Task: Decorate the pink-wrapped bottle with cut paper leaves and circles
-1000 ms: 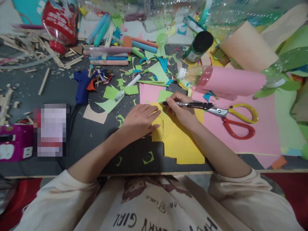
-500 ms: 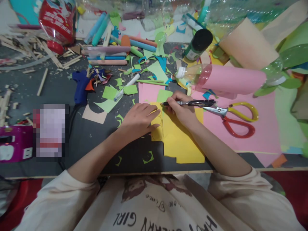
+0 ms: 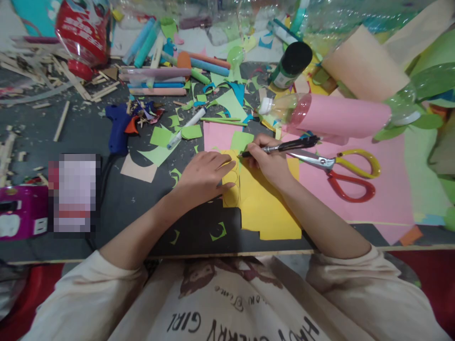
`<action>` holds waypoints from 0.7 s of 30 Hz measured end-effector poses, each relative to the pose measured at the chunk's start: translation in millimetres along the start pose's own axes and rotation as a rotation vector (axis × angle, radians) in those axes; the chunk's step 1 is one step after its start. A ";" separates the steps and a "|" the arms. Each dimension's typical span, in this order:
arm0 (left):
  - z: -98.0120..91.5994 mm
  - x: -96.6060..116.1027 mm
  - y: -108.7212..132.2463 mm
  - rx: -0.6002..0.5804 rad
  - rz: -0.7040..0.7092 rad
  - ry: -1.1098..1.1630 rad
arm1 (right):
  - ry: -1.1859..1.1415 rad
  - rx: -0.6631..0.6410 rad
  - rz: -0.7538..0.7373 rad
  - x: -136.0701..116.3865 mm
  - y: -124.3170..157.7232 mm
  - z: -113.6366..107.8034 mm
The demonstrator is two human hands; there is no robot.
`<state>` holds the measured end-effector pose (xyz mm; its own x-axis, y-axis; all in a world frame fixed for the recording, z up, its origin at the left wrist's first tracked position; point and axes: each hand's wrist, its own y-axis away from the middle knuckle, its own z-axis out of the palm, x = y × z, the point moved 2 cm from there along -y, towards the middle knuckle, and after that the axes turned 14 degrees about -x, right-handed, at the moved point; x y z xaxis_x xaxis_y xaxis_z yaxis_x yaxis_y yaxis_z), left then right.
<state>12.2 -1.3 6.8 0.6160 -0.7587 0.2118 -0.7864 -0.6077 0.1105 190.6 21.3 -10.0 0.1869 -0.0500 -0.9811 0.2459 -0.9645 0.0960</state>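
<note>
My right hand [image 3: 267, 160] grips a black pen [image 3: 287, 145], its tip at the upper right part of a narrow yellow paper strip [image 3: 232, 195]. Drawn circles show on the strip, partly covered by fingers. With fingers stretched out, my left hand [image 3: 208, 176] presses the strip's left side against the table. A larger yellow sheet [image 3: 270, 208] lies beside the strip, under my right hand and wrist. Just beyond the pen tip is a small green paper piece [image 3: 242, 140]. Scissors [image 3: 329, 163] with one yellow and one red handle rest right of my right hand on pink paper [image 3: 384, 189].
A blue glue gun [image 3: 118, 128] lies on the left, near wood sticks and a red-labelled bottle [image 3: 82, 35]. Markers [image 3: 159, 73] and green scraps cover the back. A pink-wrapped bottle [image 3: 348, 111] and a dark-capped container [image 3: 291, 64] stand or lie at the right.
The pen has tilted, its rear end swinging away from me, while its tip has shifted slightly downward on the strip. My left hand stays in place.
</note>
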 end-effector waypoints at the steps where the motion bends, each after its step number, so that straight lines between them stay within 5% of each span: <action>1: -0.1 0.0 -0.1 -0.001 0.000 -0.001 | 0.006 0.002 0.005 -0.1 0.1 0.2; 21: -0.9 -1.0 0.1 0.027 0.010 -0.031 | 0.037 -0.017 0.012 0.3 1.2 0.0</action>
<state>11.4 -0.3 7.4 0.6094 -0.7715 0.1829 -0.7914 -0.6057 0.0822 191.0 20.1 -10.2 0.2252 -0.0512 -0.9730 0.2591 -0.9595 0.1105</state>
